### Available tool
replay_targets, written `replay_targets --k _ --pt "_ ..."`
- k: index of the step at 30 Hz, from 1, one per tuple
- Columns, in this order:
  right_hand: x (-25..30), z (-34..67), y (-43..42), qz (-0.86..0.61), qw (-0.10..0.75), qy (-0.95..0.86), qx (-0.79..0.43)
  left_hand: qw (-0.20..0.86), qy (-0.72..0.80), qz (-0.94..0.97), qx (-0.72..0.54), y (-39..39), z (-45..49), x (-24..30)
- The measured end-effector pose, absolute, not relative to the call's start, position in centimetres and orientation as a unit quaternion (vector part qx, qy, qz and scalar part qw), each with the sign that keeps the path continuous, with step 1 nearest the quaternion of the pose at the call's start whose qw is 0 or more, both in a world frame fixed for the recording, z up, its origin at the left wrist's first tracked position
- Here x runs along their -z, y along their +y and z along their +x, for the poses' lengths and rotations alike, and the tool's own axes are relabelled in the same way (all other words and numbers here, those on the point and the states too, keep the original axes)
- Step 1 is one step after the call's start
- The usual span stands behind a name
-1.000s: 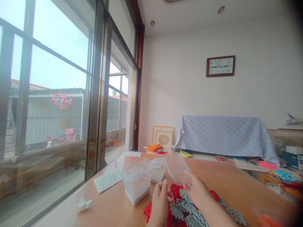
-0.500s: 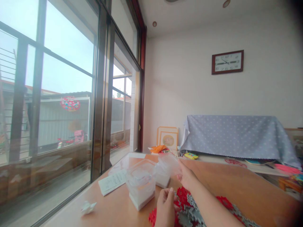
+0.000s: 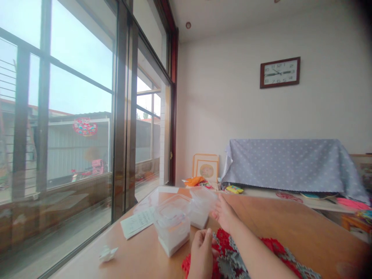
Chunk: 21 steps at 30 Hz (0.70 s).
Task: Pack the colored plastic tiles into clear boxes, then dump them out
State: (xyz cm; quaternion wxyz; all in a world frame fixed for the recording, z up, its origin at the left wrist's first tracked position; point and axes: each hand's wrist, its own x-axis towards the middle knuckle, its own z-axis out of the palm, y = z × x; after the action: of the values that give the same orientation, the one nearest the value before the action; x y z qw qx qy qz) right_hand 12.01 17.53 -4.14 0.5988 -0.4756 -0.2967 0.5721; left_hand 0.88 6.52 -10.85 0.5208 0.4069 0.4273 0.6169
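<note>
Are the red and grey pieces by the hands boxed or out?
Out: red pieces and grey pieces lie on the tabletop, no walls visible around them.

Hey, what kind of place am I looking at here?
Probably a room in a home: a framed clock hangs on the wall, a dotted cloth drapes something below it, and a tall window looks outdoors.

At bottom centre the right forearm (image 3: 255,250) hides some red and grey pieces (image 3: 229,264) from me; the clear lid (image 3: 207,197) at the right hand (image 3: 226,215) blurs; lower left, I cannot read the paper (image 3: 138,222).
</note>
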Motion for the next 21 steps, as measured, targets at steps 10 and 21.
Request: replay_targets --k 10,21 --pt "6.0 18.0 9.8 -0.535 0.645 -0.377 -0.394 0.514 0.441 0.467 -0.569 3.7 0.6 7.7" --pt "7.2 33.5 -2.2 -0.771 0.398 -0.487 0.093 0.488 0.449 0.528 -0.530 3.1 1.5 7.6"
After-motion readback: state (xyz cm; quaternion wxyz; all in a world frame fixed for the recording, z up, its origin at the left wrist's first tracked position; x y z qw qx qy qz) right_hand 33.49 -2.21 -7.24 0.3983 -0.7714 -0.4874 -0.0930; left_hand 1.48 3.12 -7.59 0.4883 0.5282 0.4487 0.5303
